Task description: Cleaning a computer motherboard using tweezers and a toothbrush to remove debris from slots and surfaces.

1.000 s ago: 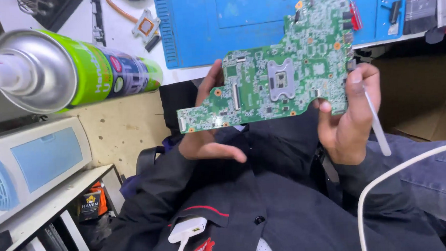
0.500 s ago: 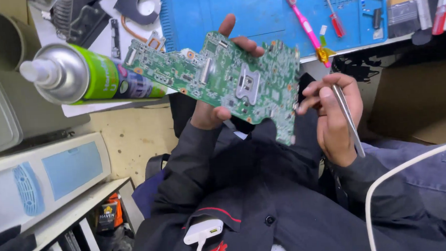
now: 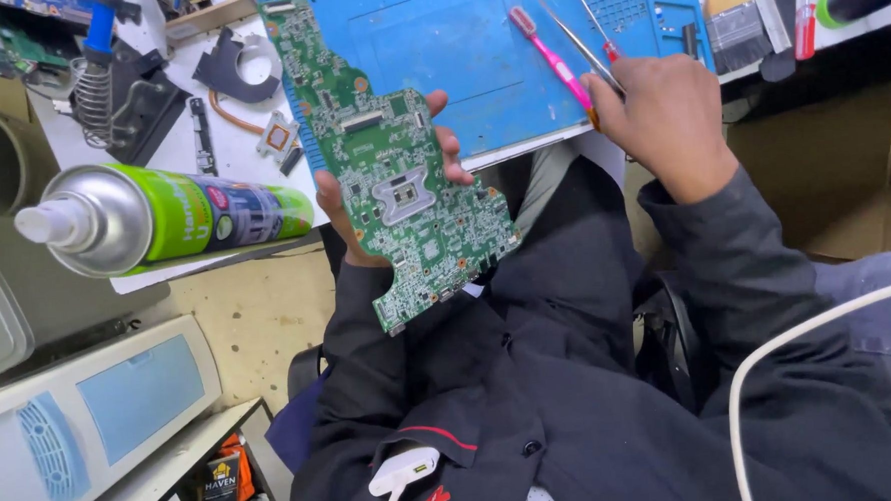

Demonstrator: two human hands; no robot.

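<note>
My left hand holds a green circuit board from underneath, fingers wrapped around its edges; the board is tilted, its silver socket facing up. My right hand is at the front edge of the blue work mat, gripping a thin metal tool that points up and left over the mat. A pink-handled brush lies on the mat just left of that hand.
A green and silver spray can lies at the left edge of the bench. A soldering-iron stand, a black part and a small chip sit on the white surface. A white cable crosses my lap; a grey-blue device is lower left.
My right hand has left the board and moved up to the mat's edge with the metal tool. My left hand has turned the board upright and alone supports it.
</note>
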